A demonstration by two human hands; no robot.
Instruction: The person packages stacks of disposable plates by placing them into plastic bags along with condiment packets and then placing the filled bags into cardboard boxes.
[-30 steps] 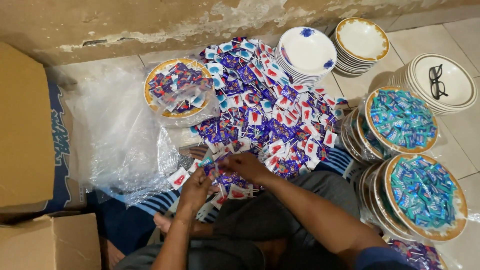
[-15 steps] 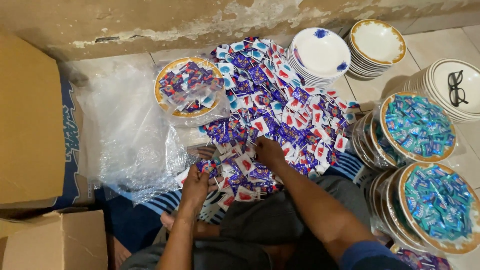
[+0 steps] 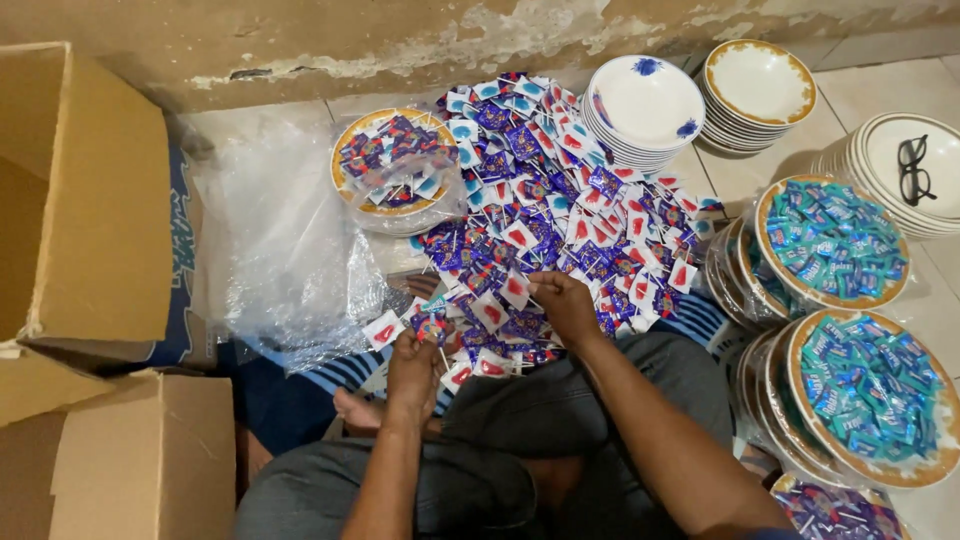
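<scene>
Two open cardboard boxes (image 3: 90,250) fill the left side, and beside them a crumpled clear plastic sheet (image 3: 280,260) lies on the tiled floor (image 3: 880,85) against the far wall. In the middle a broad heap of small wrapped lollipops (image 3: 560,210), blue, purple and red-and-white, spreads from the wall toward the seated person's knees. On the right, two bowls of teal sweets (image 3: 830,240) sit wrapped in plastic, one nearer than the other, and at the heap's far left a wrapped bowl of lollipops (image 3: 395,160) looks finished; a fourth shows at the near right edge. Three stacks of empty bowls (image 3: 645,100) wait far right, one carrying black spectacles (image 3: 912,168), so by this showing a few bowls are packed and most of the heap is left. The left hand (image 3: 415,365) is closed round a small bunch of lollipops (image 3: 430,325) at the heap's near edge; the right hand (image 3: 565,305) pinches a single piece just beside it, fingers nearly closed
</scene>
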